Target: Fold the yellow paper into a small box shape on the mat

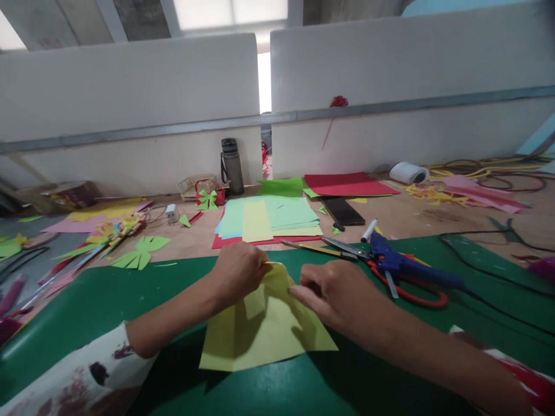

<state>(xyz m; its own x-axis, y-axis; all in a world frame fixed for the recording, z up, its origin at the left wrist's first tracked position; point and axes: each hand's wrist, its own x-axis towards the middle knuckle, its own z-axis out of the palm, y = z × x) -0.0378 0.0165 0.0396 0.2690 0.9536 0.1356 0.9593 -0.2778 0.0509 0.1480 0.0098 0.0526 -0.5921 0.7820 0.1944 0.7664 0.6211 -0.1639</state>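
A sheet of yellow paper (264, 332) is bent up off the green mat (173, 358), its far edge raised and curled. My left hand (240, 271) is closed on the upper left of that edge, fingers wrapped around it. At the sheet's upper right side, my right hand (338, 289) has its thumb against the paper and its other fingers curled; the fingertips are partly hidden. Just beyond the right hand lie red-handled scissors (416, 297) and a blue glue gun (403, 268), the gun resting over the scissors.
Stacked pale green sheets (295, 214) lie behind the hands, with a black phone (344, 211) and red paper (351, 184) further right. A grey bottle (233, 167) stands by the white partition (130, 92). Left lies a green paper bow (141, 252); the glue gun's cord (507, 315) runs right.
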